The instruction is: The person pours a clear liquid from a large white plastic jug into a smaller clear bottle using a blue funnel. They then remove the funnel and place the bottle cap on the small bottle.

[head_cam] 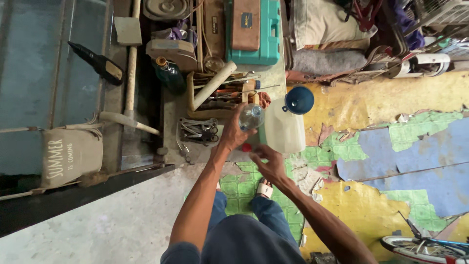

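Two bare hands at frame centre, above a floor (391,102) of peeling yellow, green and blue paint filling the right half. Upper centre: teal toolbox (266,34) with a brown case lying on top. Far left, leaning by the dark wall: beige cloth bag (71,156). Just right of the hands: pale plastic jug (283,129), with a blue funnel (299,100) at its upper edge. Left of the hands: wooden tray of tools (220,98), a cream tube slanting across it, and a bunch of wrenches (198,129) below. Lower right corner: bicycle wheel (425,247). Left hand (234,134) raised, fingers wrapped around a clear plastic bottle (251,117), held at centre in front of the jug. Right hand (267,164) just below, fingers curled near a small red cap (247,147); cannot tell whether pinching or only touching it.
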